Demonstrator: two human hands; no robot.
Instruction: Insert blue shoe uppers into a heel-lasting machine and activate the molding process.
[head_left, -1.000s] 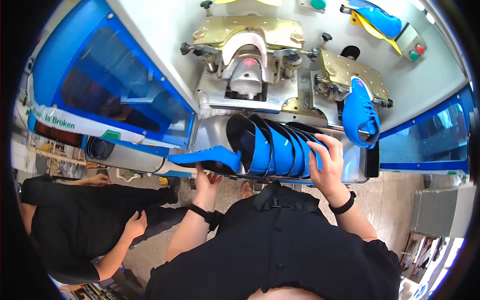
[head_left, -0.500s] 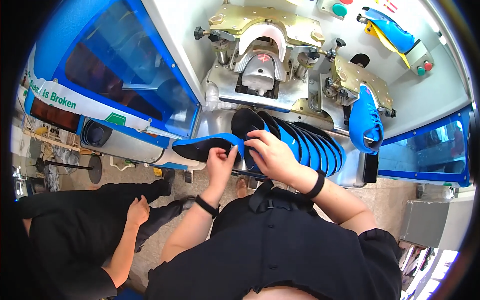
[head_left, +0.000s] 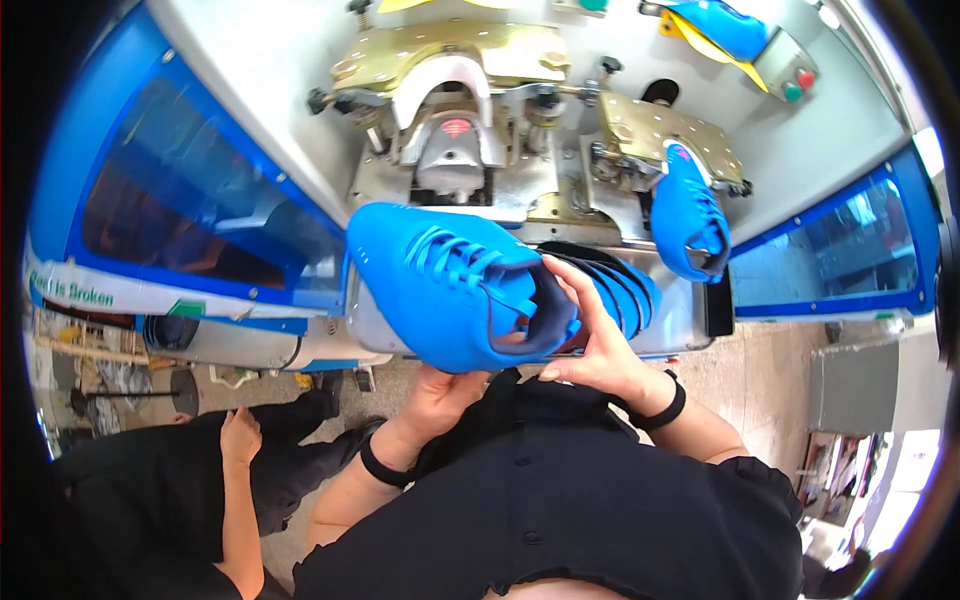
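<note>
A bright blue lace-up shoe upper [head_left: 425, 290] is held in front of me, its toe pointing to the upper left and its dark-lined opening toward my right hand. My left hand [head_left: 445, 400] grips its lower edge from beneath, with the fingertips hidden behind the upper. At the heel end, my right hand [head_left: 605, 350] has its fingers along the collar and the thumb below. Just beyond my right hand stands a row of blue uppers with black edges [head_left: 620, 285], nested together and partly covered by the held one.
Ahead is a press with a metal last [head_left: 450, 160] below a white curved pad [head_left: 445, 85]. Another blue upper [head_left: 690, 220] sits on the station at right. Blue-framed window panels [head_left: 190, 190] flank the machine. Another person's arm [head_left: 240, 480] is at left.
A blue upper now faces me laces up and larger in view, where before my hands pinched a black-lined blue piece low over the row. The view has shifted, moving the machine leftward and up.
</note>
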